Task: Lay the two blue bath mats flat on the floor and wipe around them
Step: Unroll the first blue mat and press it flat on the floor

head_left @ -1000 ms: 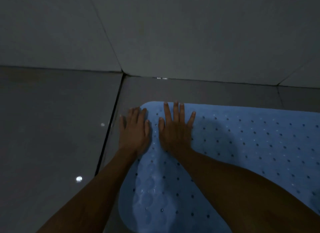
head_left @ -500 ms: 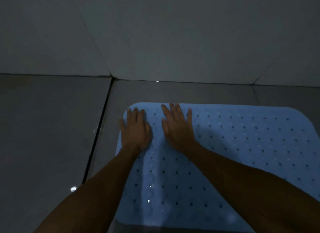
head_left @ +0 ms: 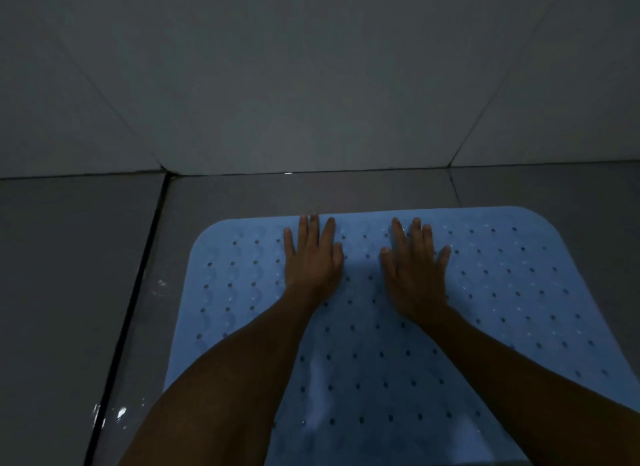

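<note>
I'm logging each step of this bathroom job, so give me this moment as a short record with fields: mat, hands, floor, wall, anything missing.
mat: one blue bath mat, perforated, lying flat on the floor, far corners rounded
left hand: palm down on the mat near its far edge, fingers spread
right hand: palm down on the mat, apart from the left
floor: grey tiles, dark grout line left of the mat, a few shiny spots
wall: pale tiles beyond the mat
not in view: second mat, any cloth

Top of frame: wall [head_left: 311, 84] blocked passage.
Left: bare floor [head_left: 69, 292] lay open beside the mat [head_left: 502, 292].
</note>
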